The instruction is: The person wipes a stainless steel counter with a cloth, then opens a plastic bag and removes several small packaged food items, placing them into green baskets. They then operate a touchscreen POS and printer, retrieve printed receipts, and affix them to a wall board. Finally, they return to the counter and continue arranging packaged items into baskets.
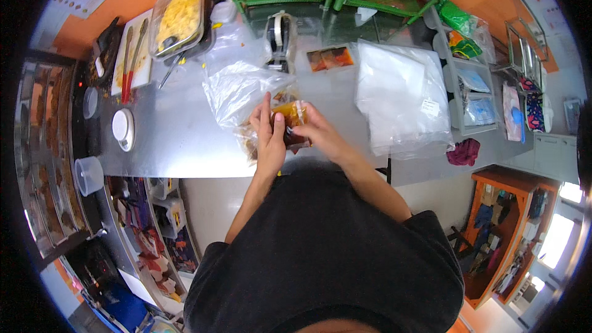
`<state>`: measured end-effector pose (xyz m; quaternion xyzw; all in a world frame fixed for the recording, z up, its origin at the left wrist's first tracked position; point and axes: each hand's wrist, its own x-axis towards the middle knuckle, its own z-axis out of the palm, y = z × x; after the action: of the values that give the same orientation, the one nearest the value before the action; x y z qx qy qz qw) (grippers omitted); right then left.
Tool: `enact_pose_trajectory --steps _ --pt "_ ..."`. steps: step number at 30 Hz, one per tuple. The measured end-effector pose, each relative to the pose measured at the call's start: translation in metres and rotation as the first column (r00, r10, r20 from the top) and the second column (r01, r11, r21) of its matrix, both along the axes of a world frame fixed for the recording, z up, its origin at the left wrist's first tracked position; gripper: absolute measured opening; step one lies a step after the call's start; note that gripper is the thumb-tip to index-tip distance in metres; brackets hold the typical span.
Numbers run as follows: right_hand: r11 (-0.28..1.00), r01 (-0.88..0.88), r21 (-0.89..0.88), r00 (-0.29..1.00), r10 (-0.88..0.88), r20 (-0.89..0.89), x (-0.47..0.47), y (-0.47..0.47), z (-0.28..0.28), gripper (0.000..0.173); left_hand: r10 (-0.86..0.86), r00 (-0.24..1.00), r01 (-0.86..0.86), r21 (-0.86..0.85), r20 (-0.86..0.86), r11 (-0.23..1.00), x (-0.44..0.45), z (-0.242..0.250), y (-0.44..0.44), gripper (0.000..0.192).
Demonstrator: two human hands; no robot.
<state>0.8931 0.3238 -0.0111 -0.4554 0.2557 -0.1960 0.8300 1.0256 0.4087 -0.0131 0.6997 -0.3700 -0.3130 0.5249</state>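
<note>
My right hand (321,132) grips the right edge of a clear plastic packet (291,118) with orange-brown, glossy contents. My left hand (269,138) stands against the packet's left side, fingers stretched and thumb near its surface; whether it grips the packet is unclear. A crumpled clear plastic bag (240,95) spreads beneath and to the left of that hand, with brownish contents at its lower end. Beyond my hands lies a flat sachet (330,58) with an orange-red printed face, beside a tape dispenser (279,39).
A stack of clear plastic bags (400,97) covers the steel table (180,125) at right. At left are a white kitchen scale (123,129), red-handled tongs (128,67) on a cutting board (138,74) and a tub of yellow food (180,16). Green racks (289,0) stand behind.
</note>
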Motion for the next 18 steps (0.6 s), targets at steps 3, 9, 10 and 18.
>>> enact_pose_trajectory --steps 3,9,10,18 --pt "0.991 0.074 -0.112 0.985 -0.09 -0.149 0.01 0.005 -0.003 0.053 0.073 0.997 -0.073 -0.003 -0.035 0.997 -0.012 0.006 -0.008 0.05" --pt "0.743 -0.019 -0.669 0.948 -0.2 -0.248 -0.003 -0.011 0.026 0.057 0.115 0.901 -0.152 -0.057 -0.417 0.987 -0.033 0.021 -0.026 0.048" --pt "0.723 -0.123 -0.68 0.948 -0.117 -0.297 -0.015 -0.02 0.034 0.058 0.12 0.858 -0.162 -0.041 -0.499 0.986 -0.032 0.024 -0.028 0.048" --pt "0.225 -0.127 -0.966 0.658 -0.71 -0.252 -0.054 -0.3 0.003 0.036 -0.142 0.384 -0.112 -0.199 -0.912 0.974 -0.017 0.037 -0.042 0.067"
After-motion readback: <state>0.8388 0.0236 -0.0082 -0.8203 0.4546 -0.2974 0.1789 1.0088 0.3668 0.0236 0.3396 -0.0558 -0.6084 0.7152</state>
